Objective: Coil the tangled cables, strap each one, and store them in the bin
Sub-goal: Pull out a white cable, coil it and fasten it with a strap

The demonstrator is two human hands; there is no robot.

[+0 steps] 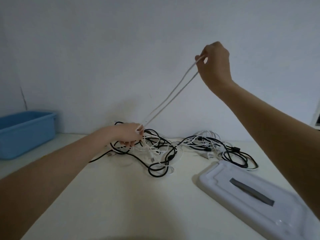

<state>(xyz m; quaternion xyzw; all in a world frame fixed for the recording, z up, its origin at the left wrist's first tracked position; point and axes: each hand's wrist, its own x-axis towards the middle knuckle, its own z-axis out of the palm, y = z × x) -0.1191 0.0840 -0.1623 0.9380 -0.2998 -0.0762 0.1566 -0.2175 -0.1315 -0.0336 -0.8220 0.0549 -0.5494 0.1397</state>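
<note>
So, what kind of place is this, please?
Probably a plain indoor room, perhaps home or office: a bare white wall, a pale table with tangled cables, and a blue bin.

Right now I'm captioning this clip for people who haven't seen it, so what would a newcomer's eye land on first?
First, the white cable stretched as a doubled strand, pinched high by the right hand and gripped low by the left hand. Next, the tangle of black and white cables sprawled across the table below. Then the blue bin at far left and the white tray at lower right.
</note>
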